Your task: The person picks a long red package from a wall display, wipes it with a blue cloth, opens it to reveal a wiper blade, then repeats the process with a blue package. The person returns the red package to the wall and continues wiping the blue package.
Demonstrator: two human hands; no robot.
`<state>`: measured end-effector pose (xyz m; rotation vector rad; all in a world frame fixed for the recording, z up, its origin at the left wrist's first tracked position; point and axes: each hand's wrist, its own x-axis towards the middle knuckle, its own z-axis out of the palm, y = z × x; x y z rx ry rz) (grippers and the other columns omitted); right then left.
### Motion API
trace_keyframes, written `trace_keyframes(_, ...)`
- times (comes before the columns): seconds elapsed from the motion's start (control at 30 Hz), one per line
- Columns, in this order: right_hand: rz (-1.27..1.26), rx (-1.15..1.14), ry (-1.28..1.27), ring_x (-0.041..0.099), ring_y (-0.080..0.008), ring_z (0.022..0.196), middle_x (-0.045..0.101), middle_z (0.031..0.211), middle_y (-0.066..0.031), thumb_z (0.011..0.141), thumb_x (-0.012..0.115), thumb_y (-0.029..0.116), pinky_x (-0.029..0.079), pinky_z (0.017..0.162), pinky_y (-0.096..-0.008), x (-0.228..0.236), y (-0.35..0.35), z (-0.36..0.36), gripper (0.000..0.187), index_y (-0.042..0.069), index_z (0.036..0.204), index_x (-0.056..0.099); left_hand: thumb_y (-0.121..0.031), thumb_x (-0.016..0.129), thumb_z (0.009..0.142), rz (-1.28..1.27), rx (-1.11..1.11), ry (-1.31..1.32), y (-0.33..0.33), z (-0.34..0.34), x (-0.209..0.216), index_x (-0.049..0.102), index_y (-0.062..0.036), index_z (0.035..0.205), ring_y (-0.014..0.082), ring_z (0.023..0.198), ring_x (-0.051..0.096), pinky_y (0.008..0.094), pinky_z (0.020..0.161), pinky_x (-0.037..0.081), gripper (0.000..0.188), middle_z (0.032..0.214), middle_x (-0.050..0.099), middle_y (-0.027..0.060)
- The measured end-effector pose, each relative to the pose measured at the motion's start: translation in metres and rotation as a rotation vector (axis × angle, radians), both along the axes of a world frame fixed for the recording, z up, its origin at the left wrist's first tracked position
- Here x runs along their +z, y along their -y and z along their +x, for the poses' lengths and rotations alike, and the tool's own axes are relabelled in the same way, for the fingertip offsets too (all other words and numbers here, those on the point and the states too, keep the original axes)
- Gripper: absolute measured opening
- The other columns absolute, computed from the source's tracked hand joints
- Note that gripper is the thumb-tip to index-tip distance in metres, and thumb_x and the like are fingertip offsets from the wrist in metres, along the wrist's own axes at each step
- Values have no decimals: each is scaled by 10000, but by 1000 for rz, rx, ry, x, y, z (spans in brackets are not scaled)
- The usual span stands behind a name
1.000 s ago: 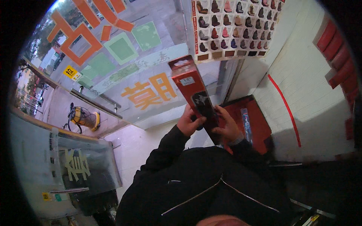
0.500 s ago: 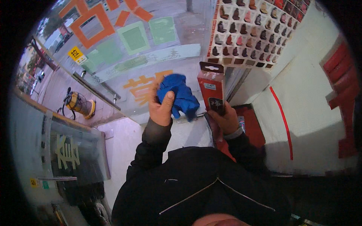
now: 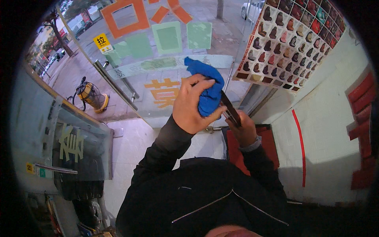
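Note:
A crumpled blue cloth (image 3: pixel 212 90) is bunched in my left hand (image 3: pixel 189 106), its fingers and thumb curled round it. Beside it, my right hand (image 3: pixel 245 132) grips the lower end of a slim box (image 3: pixel 230 111) in dark red-brown, now turned so that mostly a narrow dark side shows. The cloth lies up against the box's upper part and hides it. Both things are held up in front of my chest, before the glass door.
Ahead stands a glass door (image 3: pixel 173 114) with coloured lettering and a long metal handle (image 3: pixel 114 85). Outside is a yellow-and-black barrel vacuum cleaner (image 3: pixel 90 94). A poster of car seats (image 3: pixel 292 43) hangs at the right, above a red mat (image 3: pixel 264 146). Another glass panel (image 3: pixel 85 136) is at my left.
My left hand has brought the cloth rightward onto the box. The box has turned from its broad printed face to a narrow side. My view has shifted slightly.

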<state>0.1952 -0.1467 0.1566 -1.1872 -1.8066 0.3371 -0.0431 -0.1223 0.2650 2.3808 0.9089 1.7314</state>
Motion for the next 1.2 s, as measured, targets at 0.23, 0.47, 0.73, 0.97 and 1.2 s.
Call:
trace_keyframes(0.23,18,-16,93,727,-343,903,719,998,-172,907,791,101,570,774,-408,0,-3,-3,291,39,1166,673,-145,845,763,-119,33,126,-4,-6,1,598,-41,1174,432,1059,633,448,909,527,491,1165,607,220)
trace_keyframes(0.47,34,2,89,728,-343,987,718,1042,-166,916,777,103,568,830,-410,-19,-9,10,327,39,1211,650,-124,828,701,-45,-244,-132,1,-20,18,635,-72,1072,415,938,661,446,783,543,421,1054,644,166)
trace_keyframes(0.73,0,152,15,717,-336,1062,709,1150,-166,887,788,71,568,898,-404,-31,-14,15,379,38,1234,638,-215,838,701,-374,-860,72,1,-49,-11,612,-116,1033,311,949,659,439,833,496,413,1055,648,129)
trace_keyframes(0.97,-73,12,-22,702,-374,919,697,1012,-189,890,808,102,560,818,-409,-11,-9,5,364,14,1192,625,-292,609,1002,-833,-501,1278,9,-69,-37,600,-21,1292,253,1088,666,403,975,518,397,1201,696,140)
trace_keyframes(1.2,-133,118,-70,680,-411,956,687,1022,-191,889,770,84,544,856,-436,5,-5,-20,324,26,1181,642,-247,717,941,-622,-222,962,20,-40,-37,558,-10,1329,290,1074,682,401,932,548,481,1230,686,157)
